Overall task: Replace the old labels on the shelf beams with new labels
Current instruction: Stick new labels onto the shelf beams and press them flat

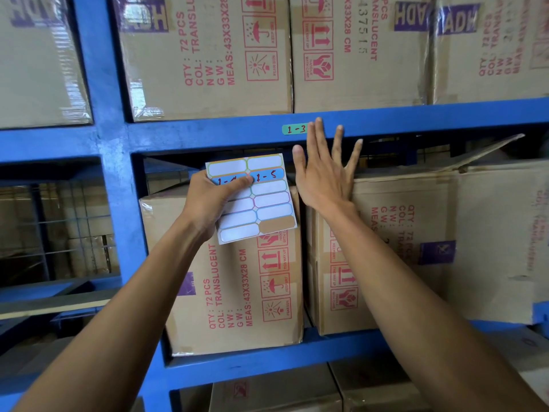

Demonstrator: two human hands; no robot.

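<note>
Right hand (322, 176), fingers straight, presses green label (294, 129) (red "1-3") onto blue beam (208, 135); left hand (212, 200) grips label sheet (267, 200).

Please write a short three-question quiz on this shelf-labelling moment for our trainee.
1. True or false: the left hand grips the label sheet.
2. What is written on the green label on the beam?
3. The right hand is: A) curled into a fist, B) open with straight fingers at the beam, C) lifting a box.

Key: 1 true; 2 it begins "1-3", and the fingers hide the rest; 3 B.
</note>
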